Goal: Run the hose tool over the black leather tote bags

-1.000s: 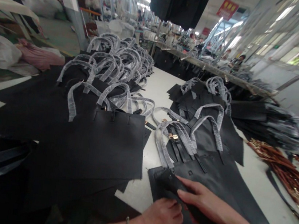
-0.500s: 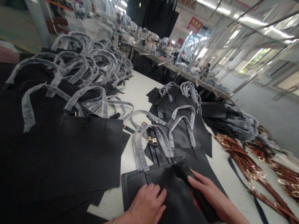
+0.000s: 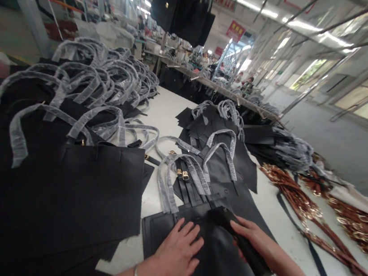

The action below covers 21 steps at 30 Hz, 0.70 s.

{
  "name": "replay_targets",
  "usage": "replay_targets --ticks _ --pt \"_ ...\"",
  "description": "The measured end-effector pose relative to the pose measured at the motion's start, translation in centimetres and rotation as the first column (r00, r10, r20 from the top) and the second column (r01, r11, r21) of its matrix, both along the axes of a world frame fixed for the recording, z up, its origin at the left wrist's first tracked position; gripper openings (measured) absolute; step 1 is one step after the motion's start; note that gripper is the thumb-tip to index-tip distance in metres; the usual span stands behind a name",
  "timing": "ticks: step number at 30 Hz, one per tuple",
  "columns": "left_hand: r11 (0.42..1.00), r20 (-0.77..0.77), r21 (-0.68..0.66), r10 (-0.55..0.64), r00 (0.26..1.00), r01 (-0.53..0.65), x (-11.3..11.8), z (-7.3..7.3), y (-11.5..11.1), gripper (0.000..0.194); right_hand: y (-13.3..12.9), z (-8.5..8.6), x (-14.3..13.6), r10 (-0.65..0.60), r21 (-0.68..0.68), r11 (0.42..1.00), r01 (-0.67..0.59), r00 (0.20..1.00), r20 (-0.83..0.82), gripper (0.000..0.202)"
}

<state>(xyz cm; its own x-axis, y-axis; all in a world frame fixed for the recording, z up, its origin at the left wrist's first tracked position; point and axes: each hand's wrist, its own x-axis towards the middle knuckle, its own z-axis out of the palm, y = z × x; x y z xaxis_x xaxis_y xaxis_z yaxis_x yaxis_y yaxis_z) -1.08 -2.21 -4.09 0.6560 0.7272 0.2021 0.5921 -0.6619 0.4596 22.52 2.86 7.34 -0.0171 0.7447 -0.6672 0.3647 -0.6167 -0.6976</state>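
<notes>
My left hand (image 3: 178,256), with a silver bangle at the wrist, lies on a black leather bag panel (image 3: 218,260), its fingers spread and holding nothing. Wrapped around a long black hand-held tool (image 3: 250,251) is my right hand (image 3: 257,238). A metal clamp and a thick hose-like end show at the tool's rear. The tool's front end is over the panel's upper part, close to a stitched slot; I cannot tell whether it touches. Plastic-wrapped handles (image 3: 167,185) arch up from the panel's far edge. Behind them lie black straps with gold buckles (image 3: 182,174).
A large stack of black panels (image 3: 102,190) with wrapped handles covers the left. More panels (image 3: 203,118) lie farther back on the white table (image 3: 164,104). Brown straps with gold rings (image 3: 298,198) lie at right. Black pieces (image 3: 183,15) hang overhead.
My left hand's fingers have gone from curled to stretched out and spread on the panel. My right hand keeps its grip on the tool. The view has shifted slightly.
</notes>
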Motion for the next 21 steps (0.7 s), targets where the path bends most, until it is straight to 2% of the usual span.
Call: replay_targets --ticks 2,6,9,12,15,18,21 --pt "1.0 -0.002 0.001 0.0 1.0 0.0 0.1 0.2 0.0 0.048 0.0 -0.3 -0.4 -0.017 0.019 1.0 0.018 1.0 -0.004 0.056" --pt "1.0 -0.007 0.0 0.007 1.0 -0.007 -0.1 0.4 0.0 0.045 1.5 -0.5 -1.8 -0.084 0.147 0.985 0.084 0.996 -0.006 0.051" --pt "1.0 -0.006 0.002 0.006 1.0 -0.006 -1.4 0.8 -0.3 0.042 1.7 0.0 -0.9 -0.139 0.213 0.967 0.137 0.99 -0.006 0.05" --pt "1.0 -0.003 -0.007 -0.005 1.0 0.005 -2.6 1.3 -0.3 0.035 0.5 0.5 1.6 -0.144 0.16 0.977 0.143 0.99 -0.002 0.049" --pt "1.0 0.001 -0.014 0.006 1.0 -0.006 -2.7 1.6 0.1 0.031 -0.7 0.4 3.4 -0.125 0.066 0.99 0.123 0.992 0.019 0.052" --pt "0.999 -0.002 0.003 0.044 0.999 -0.044 -1.4 1.4 0.9 0.038 -0.3 -0.2 3.3 -0.083 0.048 0.995 0.083 0.997 0.005 0.057" --pt "0.998 -0.002 0.008 0.055 0.998 -0.055 -0.3 1.2 1.4 0.04 1.6 -0.7 2.0 -0.03 0.056 0.998 0.032 0.999 -0.033 0.056"
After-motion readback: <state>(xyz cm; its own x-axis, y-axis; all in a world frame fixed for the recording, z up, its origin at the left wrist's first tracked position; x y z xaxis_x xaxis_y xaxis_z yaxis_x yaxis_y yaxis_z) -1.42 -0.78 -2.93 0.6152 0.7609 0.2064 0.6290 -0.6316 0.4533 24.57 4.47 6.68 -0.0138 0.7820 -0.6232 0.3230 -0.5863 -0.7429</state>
